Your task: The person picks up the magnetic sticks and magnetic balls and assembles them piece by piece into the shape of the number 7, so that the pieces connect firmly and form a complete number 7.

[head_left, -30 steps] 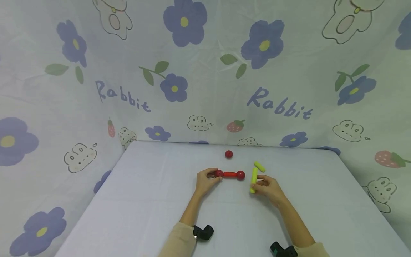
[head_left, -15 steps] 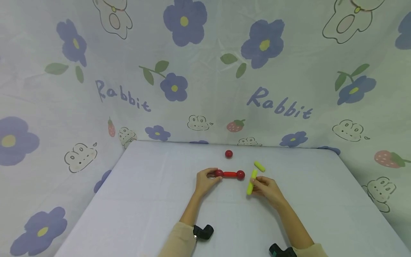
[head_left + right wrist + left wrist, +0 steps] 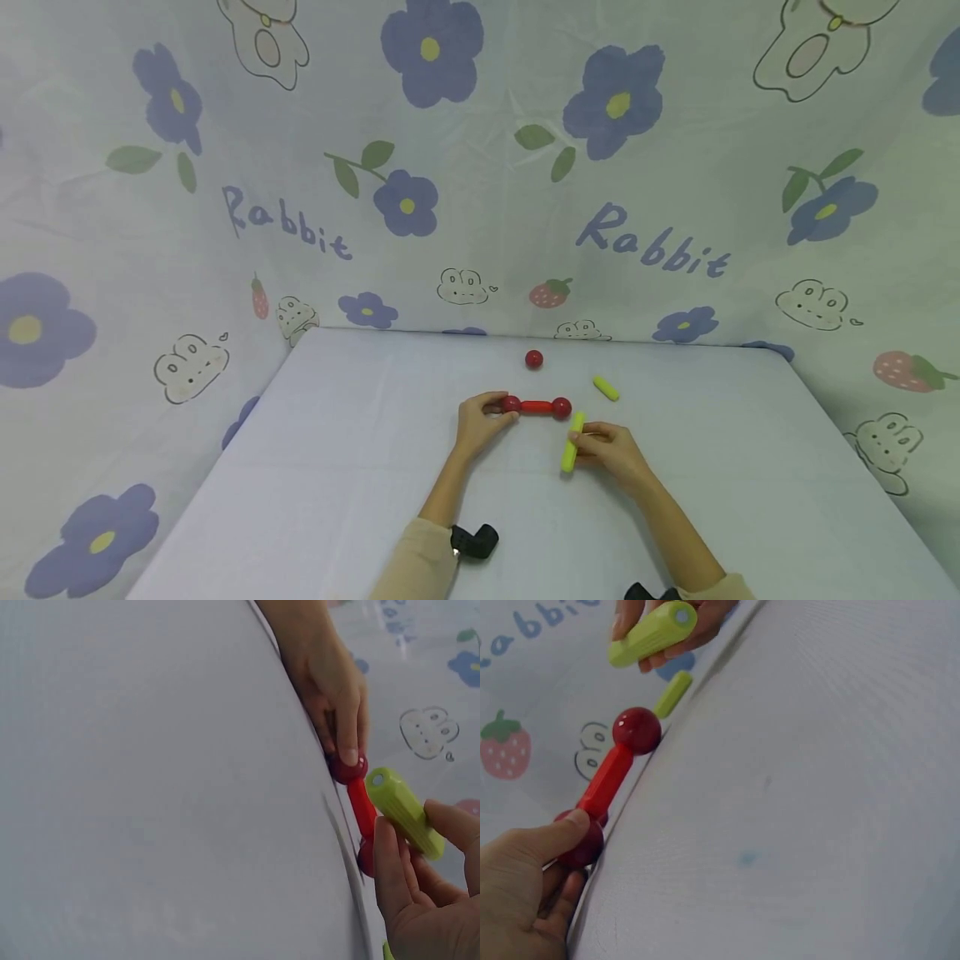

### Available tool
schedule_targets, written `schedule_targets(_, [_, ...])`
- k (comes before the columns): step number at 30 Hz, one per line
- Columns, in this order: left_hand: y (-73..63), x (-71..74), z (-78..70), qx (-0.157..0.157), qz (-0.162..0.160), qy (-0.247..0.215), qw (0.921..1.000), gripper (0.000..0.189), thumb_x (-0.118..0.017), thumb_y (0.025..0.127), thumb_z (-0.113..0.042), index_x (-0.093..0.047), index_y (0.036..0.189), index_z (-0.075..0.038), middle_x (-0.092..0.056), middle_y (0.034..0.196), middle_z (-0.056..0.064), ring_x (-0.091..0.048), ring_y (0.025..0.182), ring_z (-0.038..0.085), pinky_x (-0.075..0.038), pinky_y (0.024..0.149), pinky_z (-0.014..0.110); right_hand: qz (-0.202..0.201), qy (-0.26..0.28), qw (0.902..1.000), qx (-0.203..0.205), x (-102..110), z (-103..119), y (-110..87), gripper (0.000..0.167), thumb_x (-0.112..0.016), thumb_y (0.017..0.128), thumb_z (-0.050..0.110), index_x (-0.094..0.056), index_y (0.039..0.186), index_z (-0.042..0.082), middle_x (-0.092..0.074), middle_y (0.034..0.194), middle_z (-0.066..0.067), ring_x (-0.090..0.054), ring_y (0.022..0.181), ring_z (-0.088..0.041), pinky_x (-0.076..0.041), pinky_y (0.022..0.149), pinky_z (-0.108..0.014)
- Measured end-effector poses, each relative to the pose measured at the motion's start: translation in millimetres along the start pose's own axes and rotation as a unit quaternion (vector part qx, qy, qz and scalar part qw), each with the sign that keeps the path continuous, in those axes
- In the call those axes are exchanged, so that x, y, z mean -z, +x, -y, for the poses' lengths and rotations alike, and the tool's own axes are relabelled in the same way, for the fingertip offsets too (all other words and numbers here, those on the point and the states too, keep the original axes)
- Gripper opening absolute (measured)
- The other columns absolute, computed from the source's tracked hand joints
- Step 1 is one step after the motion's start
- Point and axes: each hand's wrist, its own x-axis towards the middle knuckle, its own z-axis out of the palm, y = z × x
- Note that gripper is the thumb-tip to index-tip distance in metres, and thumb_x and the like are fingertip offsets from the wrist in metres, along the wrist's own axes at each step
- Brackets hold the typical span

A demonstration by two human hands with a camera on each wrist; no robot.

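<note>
My left hand (image 3: 480, 423) grips the left ball of a red rod (image 3: 536, 407) that has a dark red ball at each end, lying across the white table. Thumb and fingers curl round that ball, as the left wrist view shows. The rod's right ball (image 3: 561, 407) stays bare. My right hand (image 3: 613, 454) pinches a yellow-green stick (image 3: 572, 443), held tilted just in front of the right ball. A small pale disc marks the stick's end (image 3: 379, 780) in the right wrist view.
A loose red ball (image 3: 534, 359) sits farther back on the table (image 3: 360, 433). Behind my right hand lies a second, shorter-looking yellow-green stick (image 3: 606, 388). A cloth backdrop (image 3: 480, 167) printed with flowers and rabbits stands along the back and sides.
My right hand has moved left and toward me with the yellow-green stick, from beside the loose stick to in front of the right ball. My left hand has stayed put.
</note>
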Motion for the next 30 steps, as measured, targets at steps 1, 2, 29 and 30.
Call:
schedule_targets(1, [-0.1,0.0,0.3,0.0,0.0,-0.001,1.0,0.039,-0.078,0.075,-0.008,-0.066,0.11,0.006,-0.068,0.105,0.017,-0.067,0.087,0.027,-0.054,0.082,0.032,0.0,0.001,1.0,-0.003,-2.4,-0.7,0.2,0.049,-0.067,0.087,0.019,-0.05,0.119,-0.014,-0.067,0.092,-0.009,-0.069,0.078,-0.021,-0.056,0.079,-0.03])
schedule_targets(2, [-0.2,0.0,0.7,0.002,0.0,-0.002,1.0,0.039,-0.078,0.075,-0.008,-0.066,0.11,0.006,-0.068,0.105,0.017,-0.067,0.087,0.027,-0.054,0.082,0.032,0.001,0.004,1.0,-0.005,-4.8,-1.2,0.3,0.049,-0.067,0.087,0.018,-0.049,0.118,-0.015,-0.067,0.091,-0.01,-0.069,0.077,-0.021,-0.056,0.078,-0.031])
schedule_targets(29, [-0.1,-0.2,-0.6,-0.023,-0.001,-0.005,0.9997,0.038,-0.077,0.076,-0.007,-0.065,0.108,0.008,-0.068,0.104,0.021,-0.067,0.087,0.031,-0.055,0.08,0.034,-0.02,0.036,0.9985,-0.036,-25.6,-6.7,16.5,0.046,-0.069,0.085,0.01,-0.051,0.117,-0.017,-0.067,0.088,-0.014,-0.069,0.069,-0.018,-0.058,0.068,-0.031])
schedule_targets(30, [-0.1,-0.1,-0.6,-0.024,-0.002,-0.004,0.9997,0.038,-0.077,0.076,-0.007,-0.065,0.108,0.008,-0.068,0.104,0.021,-0.067,0.087,0.031,-0.055,0.08,0.034,-0.019,0.038,0.9984,-0.038,-25.6,-7.1,17.6,0.046,-0.069,0.085,0.01,-0.05,0.117,-0.017,-0.067,0.088,-0.014,-0.069,0.069,-0.018,-0.058,0.068,-0.031])
